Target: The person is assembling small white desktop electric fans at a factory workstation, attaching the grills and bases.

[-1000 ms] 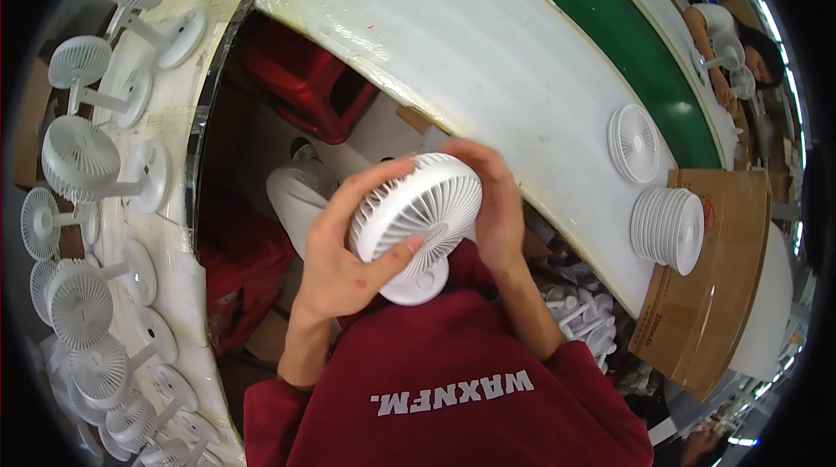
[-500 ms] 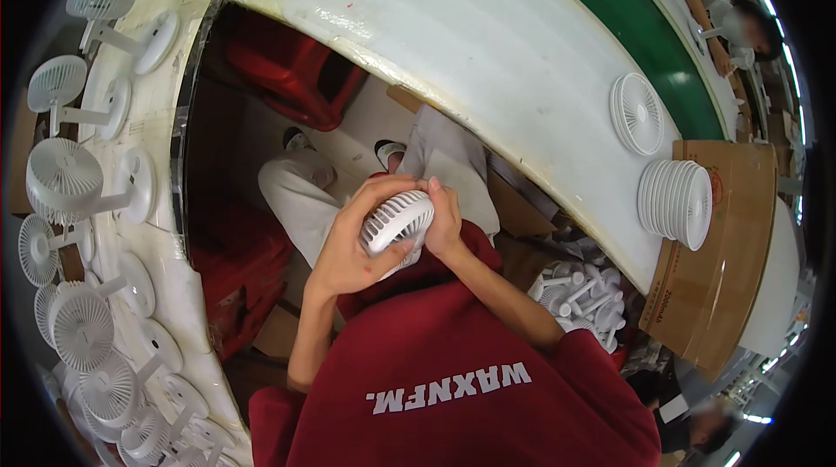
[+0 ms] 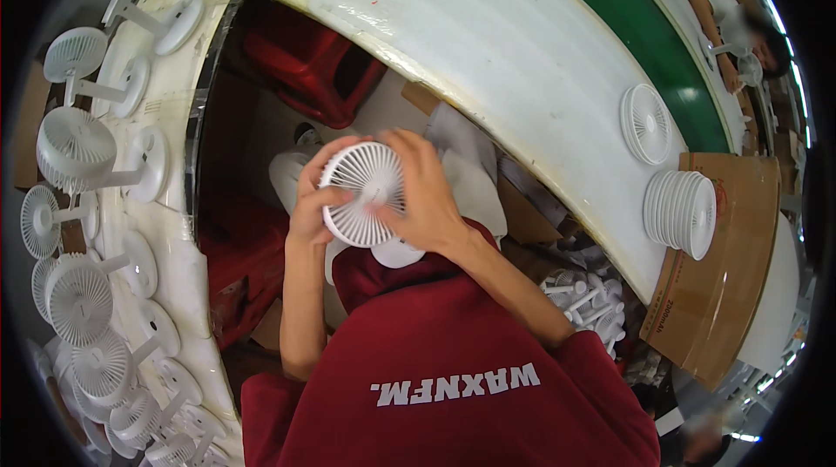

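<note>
Over my lap I hold a small white desk fan [image 3: 355, 172], its round slatted grille turned up toward me. My left hand [image 3: 308, 210] grips its left rim, with the thumb lying over the grille. From the other side my right hand [image 3: 425, 192] wraps the right rim, fingers over the top edge and thumb at the lower slats. Part of a white rounded piece, which looks like the fan's base [image 3: 399, 253], shows below the grille. The back of the fan head is hidden.
Assembled white fans [image 3: 77, 149] crowd the table at left. On the right-hand white table [image 3: 488, 57] stand stacked grilles [image 3: 679, 213] beside a cardboard box [image 3: 718, 267]. White fan parts [image 3: 592, 306] lie below at right. A red stool [image 3: 300, 57] is under the table; a co-worker [image 3: 740, 36] sits beyond the green belt [image 3: 627, 31].
The fan has been turned so its grille faces up and has risen a little. My right hand has moved over its right side; my left has shifted along the left rim.
</note>
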`<state>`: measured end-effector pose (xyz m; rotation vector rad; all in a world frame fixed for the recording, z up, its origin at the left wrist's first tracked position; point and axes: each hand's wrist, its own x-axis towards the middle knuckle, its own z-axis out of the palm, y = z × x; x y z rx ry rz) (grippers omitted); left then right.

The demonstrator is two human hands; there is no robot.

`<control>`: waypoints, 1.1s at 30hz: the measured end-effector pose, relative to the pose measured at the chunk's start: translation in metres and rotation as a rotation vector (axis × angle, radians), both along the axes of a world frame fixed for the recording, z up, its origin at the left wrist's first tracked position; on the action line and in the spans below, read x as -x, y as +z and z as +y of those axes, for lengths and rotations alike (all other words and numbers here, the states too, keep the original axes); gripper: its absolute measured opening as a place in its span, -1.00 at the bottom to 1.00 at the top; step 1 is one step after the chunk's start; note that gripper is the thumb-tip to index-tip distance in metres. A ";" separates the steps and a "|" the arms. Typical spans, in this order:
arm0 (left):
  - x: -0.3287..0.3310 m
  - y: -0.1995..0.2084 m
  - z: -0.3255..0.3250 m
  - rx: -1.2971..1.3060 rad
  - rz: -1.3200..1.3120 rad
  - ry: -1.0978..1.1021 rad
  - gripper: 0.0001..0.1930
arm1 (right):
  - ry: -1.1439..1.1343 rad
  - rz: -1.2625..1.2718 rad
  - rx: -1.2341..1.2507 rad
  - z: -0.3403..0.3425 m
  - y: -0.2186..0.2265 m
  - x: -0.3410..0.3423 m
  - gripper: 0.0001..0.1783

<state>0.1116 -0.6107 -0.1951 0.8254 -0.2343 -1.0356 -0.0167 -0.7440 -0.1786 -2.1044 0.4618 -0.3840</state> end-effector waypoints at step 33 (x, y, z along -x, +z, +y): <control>0.060 -0.070 0.058 0.081 0.437 0.622 -0.54 | 0.464 0.037 0.342 0.060 -0.048 -0.017 -0.02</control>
